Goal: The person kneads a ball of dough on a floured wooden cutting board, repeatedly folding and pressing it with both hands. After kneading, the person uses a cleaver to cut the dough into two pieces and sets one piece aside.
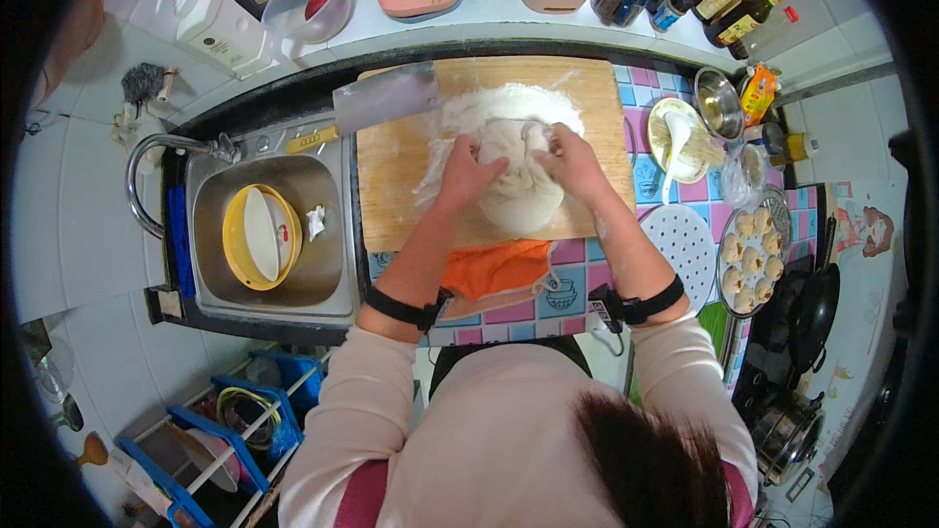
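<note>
A large lump of pale dough (pixel 519 198) lies on a wooden cutting board (pixel 389 191), with loose white flour (pixel 506 99) spread behind it and to its left. My left hand (pixel 473 174) grips the dough's left side, its thumb pressed on top. On the opposite side my right hand (pixel 568 161) has its curled fingers in the dough's upper right part. Folds run down the dough between both hands. A cleaver (pixel 386 97) with a yellow handle lies across the board's back left corner, the handle reaching over the sink's edge.
Left of the board is a steel sink (pixel 323 286) with a yellow basin (pixel 229 249). An orange cloth (pixel 495 269) lies at the board's front edge. To the right are a plate (pixel 659 133) with a white spoon (pixel 679 130), a perforated steamer plate (pixel 678 253) and a tray of filled buns (pixel 751 260).
</note>
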A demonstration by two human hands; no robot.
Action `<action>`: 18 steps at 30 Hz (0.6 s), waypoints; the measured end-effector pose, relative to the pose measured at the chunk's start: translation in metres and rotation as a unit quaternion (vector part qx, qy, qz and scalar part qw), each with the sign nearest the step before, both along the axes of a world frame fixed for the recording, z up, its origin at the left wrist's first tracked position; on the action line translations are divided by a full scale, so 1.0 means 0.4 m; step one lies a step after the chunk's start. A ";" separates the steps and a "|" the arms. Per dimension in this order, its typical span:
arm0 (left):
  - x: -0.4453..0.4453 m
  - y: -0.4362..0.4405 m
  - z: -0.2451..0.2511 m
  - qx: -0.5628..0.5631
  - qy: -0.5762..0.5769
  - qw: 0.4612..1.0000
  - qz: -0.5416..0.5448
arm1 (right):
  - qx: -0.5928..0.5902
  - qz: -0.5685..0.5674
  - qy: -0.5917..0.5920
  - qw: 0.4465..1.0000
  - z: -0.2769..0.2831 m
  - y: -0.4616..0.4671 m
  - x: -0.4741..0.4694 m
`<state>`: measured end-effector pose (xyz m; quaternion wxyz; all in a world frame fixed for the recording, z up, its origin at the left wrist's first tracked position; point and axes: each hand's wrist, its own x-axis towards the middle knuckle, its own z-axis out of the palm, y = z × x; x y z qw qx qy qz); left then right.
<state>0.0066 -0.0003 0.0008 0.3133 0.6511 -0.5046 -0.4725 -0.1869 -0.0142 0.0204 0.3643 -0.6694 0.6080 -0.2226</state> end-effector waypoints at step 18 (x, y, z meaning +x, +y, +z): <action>0.073 0.094 -0.093 0.070 0.054 0.995 0.048 | -0.050 0.158 0.308 0.937 -0.055 -0.082 0.156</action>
